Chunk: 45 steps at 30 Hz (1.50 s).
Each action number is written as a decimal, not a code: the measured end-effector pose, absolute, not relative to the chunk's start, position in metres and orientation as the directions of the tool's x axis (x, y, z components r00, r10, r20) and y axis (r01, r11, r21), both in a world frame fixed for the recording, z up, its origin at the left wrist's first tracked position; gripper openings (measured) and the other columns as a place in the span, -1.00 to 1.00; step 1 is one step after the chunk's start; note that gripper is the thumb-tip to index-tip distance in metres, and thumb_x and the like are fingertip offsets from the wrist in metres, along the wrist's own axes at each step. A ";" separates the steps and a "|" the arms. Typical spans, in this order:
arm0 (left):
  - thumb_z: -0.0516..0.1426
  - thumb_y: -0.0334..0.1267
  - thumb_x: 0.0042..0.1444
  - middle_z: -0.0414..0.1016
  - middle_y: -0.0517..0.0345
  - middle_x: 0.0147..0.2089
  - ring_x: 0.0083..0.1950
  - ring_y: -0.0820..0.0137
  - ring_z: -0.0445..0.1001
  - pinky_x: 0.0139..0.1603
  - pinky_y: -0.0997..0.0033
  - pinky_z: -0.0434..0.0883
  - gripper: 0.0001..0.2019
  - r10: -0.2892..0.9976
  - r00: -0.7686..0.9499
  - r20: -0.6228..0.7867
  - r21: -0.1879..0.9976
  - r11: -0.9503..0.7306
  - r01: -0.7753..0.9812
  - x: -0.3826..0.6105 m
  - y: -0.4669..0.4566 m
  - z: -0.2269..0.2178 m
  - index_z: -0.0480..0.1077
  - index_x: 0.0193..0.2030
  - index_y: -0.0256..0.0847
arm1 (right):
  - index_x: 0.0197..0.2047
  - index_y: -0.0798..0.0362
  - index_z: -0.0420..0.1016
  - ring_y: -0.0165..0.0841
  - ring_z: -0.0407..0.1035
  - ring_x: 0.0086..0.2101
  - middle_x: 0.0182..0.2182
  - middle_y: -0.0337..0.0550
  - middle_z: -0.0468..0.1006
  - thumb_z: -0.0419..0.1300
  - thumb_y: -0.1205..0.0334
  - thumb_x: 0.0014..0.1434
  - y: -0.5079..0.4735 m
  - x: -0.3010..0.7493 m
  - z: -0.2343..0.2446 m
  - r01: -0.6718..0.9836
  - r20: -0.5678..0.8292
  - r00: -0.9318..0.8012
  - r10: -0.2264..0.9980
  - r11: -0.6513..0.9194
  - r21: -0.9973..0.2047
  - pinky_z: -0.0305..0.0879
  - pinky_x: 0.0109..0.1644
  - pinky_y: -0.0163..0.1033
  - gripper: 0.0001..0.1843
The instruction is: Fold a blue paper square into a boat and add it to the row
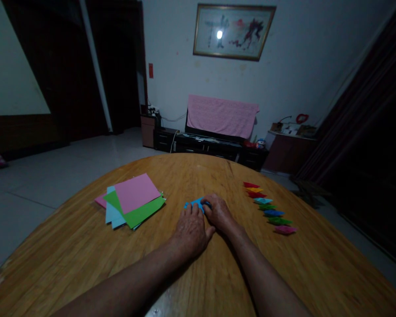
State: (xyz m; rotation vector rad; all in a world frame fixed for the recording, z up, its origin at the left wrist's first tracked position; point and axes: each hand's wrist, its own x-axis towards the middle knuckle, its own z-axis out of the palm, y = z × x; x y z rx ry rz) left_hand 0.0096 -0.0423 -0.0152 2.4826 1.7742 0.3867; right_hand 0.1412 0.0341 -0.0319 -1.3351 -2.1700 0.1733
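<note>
Both my hands rest on a round wooden table [69, 259], pressed together over a small piece of blue paper [195, 203]. My left hand [190, 229] lies with its fingers on the paper's near side. My right hand [218, 213] is curled with its fingertips pinching the paper's right side. Most of the blue paper is hidden under my fingers, so its fold shape cannot be made out.
A loose stack of coloured paper sheets [132, 202], pink on top of green and light blue, lies to the left. A row of several small folded paper pieces [269, 207] in different colours runs along the right. Beyond the table stand a pink-covered TV stand [221, 115] and a framed picture [233, 31].
</note>
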 end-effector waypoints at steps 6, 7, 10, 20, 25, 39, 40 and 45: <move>-0.06 0.06 0.22 0.22 -0.27 0.29 0.34 -0.10 0.11 0.29 -0.06 0.12 -0.38 0.932 0.327 0.157 0.224 -0.356 0.908 0.002 -0.043 -0.014 0.28 0.22 -0.43 | -0.27 0.12 0.58 -0.30 0.44 -0.16 -0.19 0.00 0.54 0.12 0.47 0.07 0.032 0.149 -0.037 0.657 0.514 -0.334 0.790 0.586 -0.475 0.33 -0.01 -0.23 -0.78; -0.05 0.06 0.22 0.22 -0.25 0.30 0.34 -0.10 0.10 0.29 -0.06 0.12 -0.38 0.931 0.330 0.154 0.224 -0.358 0.906 0.000 -0.042 -0.015 0.28 0.22 -0.41 | -0.28 0.11 0.58 -0.30 0.44 -0.15 -0.18 0.01 0.54 0.12 0.46 0.08 0.031 0.150 -0.038 0.648 0.526 -0.329 0.784 0.593 -0.477 0.34 -0.01 -0.22 -0.78; -0.06 0.06 0.22 0.21 -0.23 0.31 0.35 -0.08 0.08 0.28 -0.07 0.13 -0.40 0.929 0.341 0.146 0.216 -0.366 0.905 -0.003 -0.041 -0.016 0.27 0.22 -0.38 | -0.30 0.10 0.58 -0.28 0.44 -0.15 -0.16 0.02 0.54 0.11 0.42 0.10 0.027 0.152 -0.040 0.647 0.539 -0.317 0.780 0.594 -0.479 0.36 -0.02 -0.20 -0.79; -0.06 0.08 0.21 0.27 -0.18 0.26 0.27 -0.05 0.21 0.19 -0.05 0.24 -0.45 0.915 0.360 0.183 0.154 -0.388 0.909 -0.004 -0.040 -0.011 0.34 0.16 -0.27 | -0.38 0.08 0.59 -0.27 0.45 -0.15 -0.16 0.01 0.55 0.13 0.34 0.09 0.024 0.174 -0.035 0.670 0.467 -0.267 0.843 0.511 -0.539 0.34 -0.02 -0.18 -0.82; -0.08 0.08 0.21 0.24 -0.19 0.28 0.28 -0.05 0.20 0.19 -0.05 0.23 -0.44 0.914 0.367 0.171 0.147 -0.392 0.908 -0.004 -0.041 -0.011 0.31 0.18 -0.27 | -0.45 0.08 0.56 -0.30 0.46 -0.16 -0.17 -0.02 0.54 0.14 0.32 0.08 0.023 0.176 -0.033 0.680 0.446 -0.258 0.857 0.489 -0.547 0.33 -0.03 -0.22 -0.83; -0.07 0.08 0.20 0.29 -0.15 0.20 0.21 -0.01 0.23 0.13 -0.01 0.23 -0.49 0.912 0.384 0.145 0.144 -0.404 0.903 -0.005 -0.040 -0.006 0.33 0.13 -0.19 | -0.61 0.07 0.45 -0.29 0.46 -0.17 -0.18 0.00 0.55 0.22 0.27 0.06 0.018 0.174 -0.027 0.764 0.404 -0.167 0.899 0.378 -0.524 0.32 -0.07 -0.22 -0.77; -0.07 0.08 0.20 0.29 -0.13 0.20 0.20 0.00 0.24 0.12 -0.01 0.23 -0.50 0.912 0.385 0.143 0.141 -0.404 0.904 -0.005 -0.040 -0.006 0.33 0.14 -0.17 | -0.62 0.07 0.45 -0.29 0.46 -0.16 -0.18 0.00 0.56 0.22 0.27 0.06 0.018 0.174 -0.027 0.764 0.400 -0.162 0.902 0.371 -0.527 0.32 -0.07 -0.22 -0.76; -0.07 0.09 0.20 0.29 -0.11 0.19 0.19 0.02 0.24 0.13 -0.02 0.20 -0.51 0.908 0.392 0.148 0.129 -0.410 0.903 -0.006 -0.039 -0.006 0.34 0.12 -0.12 | -0.59 0.08 0.47 -0.28 0.46 -0.13 -0.16 0.03 0.56 0.23 0.28 0.07 0.017 0.174 -0.025 0.767 0.371 -0.168 0.913 0.357 -0.533 0.31 -0.05 -0.23 -0.78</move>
